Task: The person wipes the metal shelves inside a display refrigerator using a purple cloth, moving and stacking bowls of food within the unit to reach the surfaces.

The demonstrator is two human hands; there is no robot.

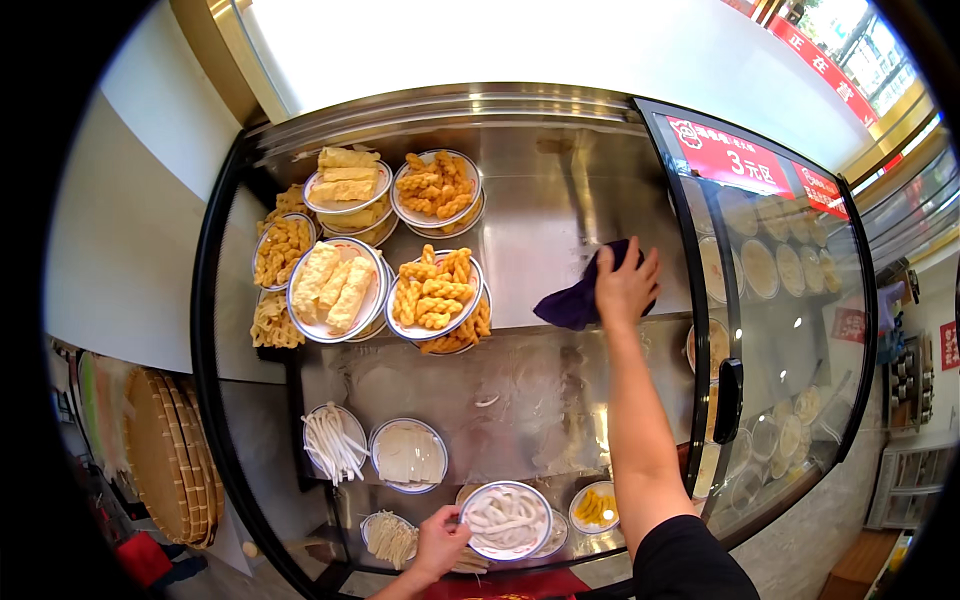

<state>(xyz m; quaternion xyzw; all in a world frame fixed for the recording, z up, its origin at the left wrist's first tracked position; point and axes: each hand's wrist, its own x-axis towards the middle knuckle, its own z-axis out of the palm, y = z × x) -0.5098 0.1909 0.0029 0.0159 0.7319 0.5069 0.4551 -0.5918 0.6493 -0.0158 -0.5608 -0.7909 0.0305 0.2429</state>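
Observation:
My right hand (pixel 628 289) presses on a dark purple cloth (pixel 574 302) on the bare part of the upper stainless steel shelf (pixel 536 247). Its fingers are spread across the cloth. At the near edge of the display case, my left hand (pixel 444 538) grips the rim of a blue-edged plate (pixel 466 517) filled with thick white strips of food (pixel 508 517). Left of the cloth stand stacked plates of fried dough twists (pixel 436 289) and pale yellow rolls (pixel 334 289). A small white scrap (pixel 486 402) lies on the wet lower shelf (pixel 525 375).
Plates of white mushrooms (pixel 334 442), white sheets (pixel 409 455), enoki mushrooms (pixel 390 538) and yellow food (pixel 596 508) sit lower in the case. A black-framed glass door (pixel 780 300) with a handle (pixel 727 401) covers its right side. Round woven trays (pixel 169 457) stand outside, left.

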